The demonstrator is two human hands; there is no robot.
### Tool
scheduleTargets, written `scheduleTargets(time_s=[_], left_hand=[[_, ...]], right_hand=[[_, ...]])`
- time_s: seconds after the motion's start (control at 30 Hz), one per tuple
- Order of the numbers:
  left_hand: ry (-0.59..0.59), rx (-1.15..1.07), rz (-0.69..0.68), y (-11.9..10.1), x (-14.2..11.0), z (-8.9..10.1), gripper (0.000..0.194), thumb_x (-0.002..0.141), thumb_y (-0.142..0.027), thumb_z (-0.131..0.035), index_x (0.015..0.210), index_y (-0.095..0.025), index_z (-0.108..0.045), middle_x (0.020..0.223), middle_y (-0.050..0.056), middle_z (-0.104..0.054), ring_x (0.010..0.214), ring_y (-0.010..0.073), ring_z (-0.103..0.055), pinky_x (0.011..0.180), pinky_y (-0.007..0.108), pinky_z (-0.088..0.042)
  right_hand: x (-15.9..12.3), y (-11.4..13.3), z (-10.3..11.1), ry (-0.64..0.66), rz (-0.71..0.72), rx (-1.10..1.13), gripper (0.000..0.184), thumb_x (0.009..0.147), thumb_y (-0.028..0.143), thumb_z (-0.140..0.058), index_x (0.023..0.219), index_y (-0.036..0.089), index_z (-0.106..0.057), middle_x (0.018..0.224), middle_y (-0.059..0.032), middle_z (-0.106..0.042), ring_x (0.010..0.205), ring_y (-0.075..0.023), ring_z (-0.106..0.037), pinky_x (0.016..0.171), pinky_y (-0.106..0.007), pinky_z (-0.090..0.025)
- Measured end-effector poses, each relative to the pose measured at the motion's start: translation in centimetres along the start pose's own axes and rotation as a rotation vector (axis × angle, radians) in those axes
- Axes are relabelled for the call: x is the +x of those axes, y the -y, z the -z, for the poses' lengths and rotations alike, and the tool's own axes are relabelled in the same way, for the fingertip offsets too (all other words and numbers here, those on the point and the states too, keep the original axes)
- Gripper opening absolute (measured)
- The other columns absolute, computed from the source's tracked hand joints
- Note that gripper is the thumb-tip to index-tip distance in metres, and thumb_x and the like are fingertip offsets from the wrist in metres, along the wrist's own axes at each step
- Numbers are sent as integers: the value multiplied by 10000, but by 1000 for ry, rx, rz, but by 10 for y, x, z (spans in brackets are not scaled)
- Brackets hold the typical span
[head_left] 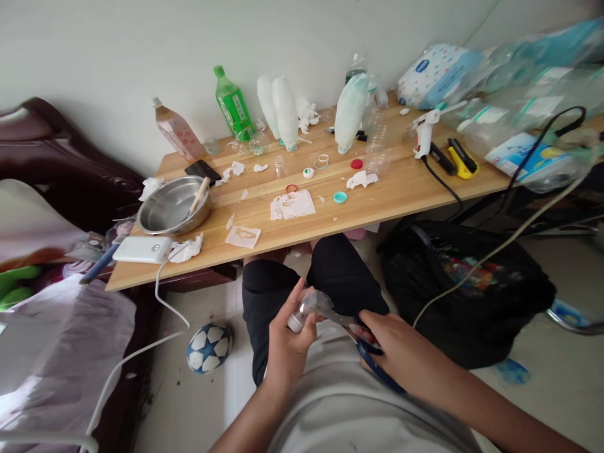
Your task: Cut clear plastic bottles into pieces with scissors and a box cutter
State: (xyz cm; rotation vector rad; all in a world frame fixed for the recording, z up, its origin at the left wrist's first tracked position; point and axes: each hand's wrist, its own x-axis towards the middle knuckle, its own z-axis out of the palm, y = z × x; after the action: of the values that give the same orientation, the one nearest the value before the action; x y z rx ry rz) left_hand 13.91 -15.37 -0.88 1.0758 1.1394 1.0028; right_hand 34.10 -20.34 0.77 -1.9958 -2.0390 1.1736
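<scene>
Over my lap, my left hand [291, 333] is closed round the neck end of a clear cut plastic bottle piece [315, 303] with a white cap. My right hand [394, 343] grips a pair of scissors [377, 365] with dark blue handles. The blades point left and meet the clear plastic near its cut edge; how far they are apart I cannot make out. Just beyond my hands lies the wooden table [226, 251], with a teal cap [340, 197] and torn tissue [292, 205] near its front edge.
On the table stand a steel bowl [165, 204], a white power bank [143, 250], a green bottle [234, 107], white-covered bottles [285, 113], a glue gun [426, 133] and a yellow utility knife [462, 158]. A black bag [462, 314] and a ball [210, 348] are on the floor. White cables hang nearby.
</scene>
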Motion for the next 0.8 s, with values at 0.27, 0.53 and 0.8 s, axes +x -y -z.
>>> scheduleTargets(time_s=[0.27,0.53,0.8], left_hand=[[-40,65,-6,3,-4,0,653,847,-440,-721,1432,-195,-565,1263,132,-720,974,254,-736,858,351,-622],[-95,143,-29,2,-2,-5,584,866,-346,-700,1420,-218,-568,1281,90,-717,1126,249,-690,998,357,-550],[-99,52,-34,14,-4,-6,525,941,-355,-624,1432,-232,-486,1301,117,-659,1148,257,-660,963,407,-564]], right_hand=[[3,1,0,-8,-32,-47,91,821,175,-646,854,214,-571,894,-57,-723,879,-262,-656,762,-306,-411],[5,9,-8,-17,-11,2,106,813,132,-591,873,209,-547,944,-82,-737,896,-257,-678,748,-295,-413],[8,15,-18,-31,-96,108,121,783,149,-608,823,219,-517,851,-78,-719,812,-239,-677,675,-274,-387]])
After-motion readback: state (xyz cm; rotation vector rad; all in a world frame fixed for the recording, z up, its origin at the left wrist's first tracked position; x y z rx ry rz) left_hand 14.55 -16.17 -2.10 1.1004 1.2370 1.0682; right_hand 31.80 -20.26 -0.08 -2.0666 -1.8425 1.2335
